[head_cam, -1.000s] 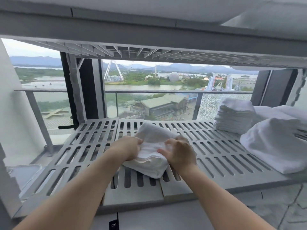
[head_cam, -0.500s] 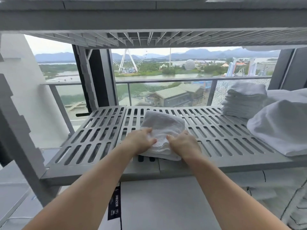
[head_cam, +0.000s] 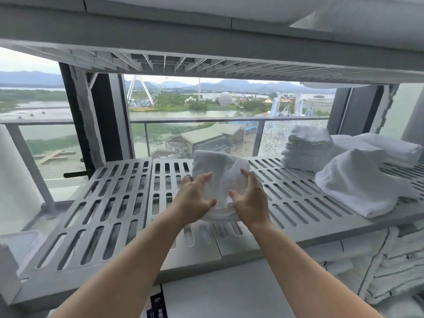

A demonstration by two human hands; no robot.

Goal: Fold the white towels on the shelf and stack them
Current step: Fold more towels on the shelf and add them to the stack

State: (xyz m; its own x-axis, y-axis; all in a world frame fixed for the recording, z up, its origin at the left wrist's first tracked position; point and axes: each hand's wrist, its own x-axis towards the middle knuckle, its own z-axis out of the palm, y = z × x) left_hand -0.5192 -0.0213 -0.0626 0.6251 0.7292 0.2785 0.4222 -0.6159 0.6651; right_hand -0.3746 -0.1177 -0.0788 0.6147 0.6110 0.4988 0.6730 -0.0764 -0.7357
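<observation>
left hand (head_cam: 195, 198) and right hand (head_cam: 251, 200): fingers spread, nearly straight, pressing folded towel (head_cam: 221, 171) | towel mid-shelf (head_cam: 114, 203) | folded stack (head_cam: 307, 148), loose towel (head_cam: 358, 184) at right | towel's near edge hidden under the palms

- The small white towel (head_cam: 221, 175) is folded into a thick square with its layered edges facing me. It sits between my left hand (head_cam: 195, 198) and right hand (head_cam: 250, 200), my fingers (head_cam: 205, 177) spread against its sides, over the middle of the shelf (head_cam: 110, 203)
- A neat stack of folded white towels (head_cam: 306, 148) stands at the back right of the same grey slotted shelf
- A larger white towel (head_cam: 358, 189), loosely folded, lies right of the stack, nearer the front edge
- Another bulky white towel (head_cam: 390, 148) lies behind it
</observation>
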